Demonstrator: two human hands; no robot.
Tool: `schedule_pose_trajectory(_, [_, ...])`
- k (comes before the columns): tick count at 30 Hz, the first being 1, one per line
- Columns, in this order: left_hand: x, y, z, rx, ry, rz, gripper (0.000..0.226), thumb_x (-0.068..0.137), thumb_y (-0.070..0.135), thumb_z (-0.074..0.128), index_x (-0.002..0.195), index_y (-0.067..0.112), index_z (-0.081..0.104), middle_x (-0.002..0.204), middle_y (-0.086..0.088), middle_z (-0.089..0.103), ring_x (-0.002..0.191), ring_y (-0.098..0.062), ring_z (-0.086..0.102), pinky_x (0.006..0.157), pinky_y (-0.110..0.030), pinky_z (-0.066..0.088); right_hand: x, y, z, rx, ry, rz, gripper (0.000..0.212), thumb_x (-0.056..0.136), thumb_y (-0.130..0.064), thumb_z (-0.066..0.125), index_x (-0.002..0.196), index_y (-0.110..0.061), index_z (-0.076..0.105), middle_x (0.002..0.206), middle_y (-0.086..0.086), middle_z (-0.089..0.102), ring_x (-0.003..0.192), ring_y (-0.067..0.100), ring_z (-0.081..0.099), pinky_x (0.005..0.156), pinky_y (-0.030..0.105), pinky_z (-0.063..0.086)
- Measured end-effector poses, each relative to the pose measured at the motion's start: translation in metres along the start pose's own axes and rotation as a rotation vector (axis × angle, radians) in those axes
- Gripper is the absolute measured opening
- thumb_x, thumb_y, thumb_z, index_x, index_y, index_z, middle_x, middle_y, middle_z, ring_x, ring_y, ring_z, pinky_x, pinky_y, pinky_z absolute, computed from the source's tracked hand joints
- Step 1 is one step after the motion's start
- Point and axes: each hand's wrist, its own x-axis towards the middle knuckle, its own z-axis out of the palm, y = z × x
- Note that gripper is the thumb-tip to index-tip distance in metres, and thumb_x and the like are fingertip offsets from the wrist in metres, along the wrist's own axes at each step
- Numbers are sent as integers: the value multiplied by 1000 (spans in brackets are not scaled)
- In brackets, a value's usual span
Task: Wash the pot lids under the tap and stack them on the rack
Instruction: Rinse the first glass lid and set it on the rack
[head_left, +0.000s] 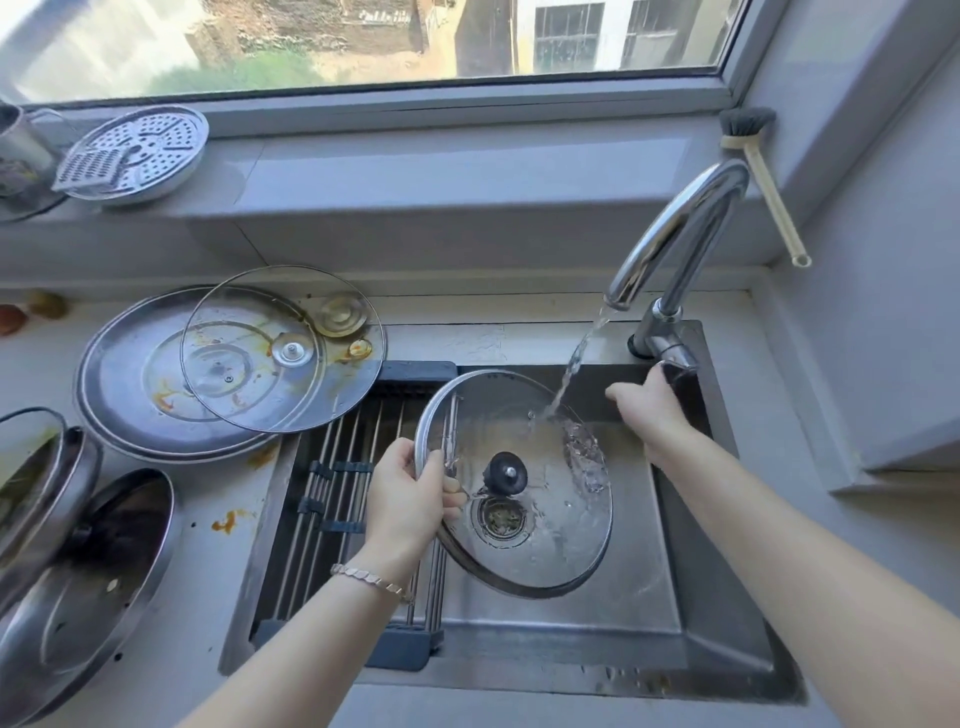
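Observation:
My left hand (410, 501) grips the left rim of a glass pot lid (550, 540) with a black knob, held tilted over the sink. Water from the chrome tap (675, 234) streams onto the lid's upper right part and splashes. My right hand (649, 405) is closed on the tap's lever at the sink's back right. The roll-up rack (343, 478) of metal rods spans the sink's left side and carries nothing except the edge of the dirty lids. A stained glass lid (311, 384) lies on a large steel lid (124, 374) at the left.
More steel lids (88, 582) lie on the stained counter at the front left. A perforated steamer plate (140, 150) and a grater rest on the window sill. A dish brush (763, 176) leans in the right corner. The sink's drain strainer shows through the held lid.

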Motion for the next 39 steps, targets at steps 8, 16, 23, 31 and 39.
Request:
schedule_pose_trajectory(8, [-16, 8, -6, -115, -18, -144, 17, 88, -5, 43, 77, 8, 39, 71, -23, 62, 65, -33, 67, 59, -40, 58, -131, 35, 14, -653, -627, -717, 59, 84, -54, 56, 134, -26, 45, 136, -13, 47, 122, 1, 44, 102, 17, 32])
schedule_pose_trajectory(16, [-33, 36, 0, -156, -268, -161, 26, 96, 24, 48, 106, 1, 48, 97, -24, 66, 77, -25, 70, 62, -30, 60, -128, 54, 8, -202, -40, -786, 6, 86, -21, 64, 90, -20, 67, 81, -5, 70, 74, 11, 63, 66, 22, 46])
schedule_pose_trajectory(23, [-36, 14, -17, 188, -252, -18, 9, 93, 11, 44, 95, 14, 52, 106, -13, 62, 87, -19, 65, 78, -38, 55, -118, 53, -7, 510, 42, -63, 13, 94, -13, 52, 83, -13, 57, 83, 12, 66, 66, 18, 66, 57, 20, 55])
schedule_pose_trajectory(31, [-38, -14, -34, 352, -289, -57, 12, 93, 10, 44, 90, 17, 53, 95, -9, 64, 84, -20, 64, 80, -40, 54, -125, 41, -17, 535, 64, -10, 10, 93, -9, 53, 84, -8, 56, 74, 9, 63, 52, 13, 65, 50, 19, 54])
schedule_pose_trajectory(39, [-41, -23, -39, 320, -319, -102, 13, 93, 8, 44, 94, 12, 56, 89, -7, 64, 80, -18, 61, 67, -26, 51, -130, 26, -13, 270, -26, -209, 11, 88, -9, 61, 77, -11, 61, 78, 16, 69, 67, 27, 68, 59, 33, 56])
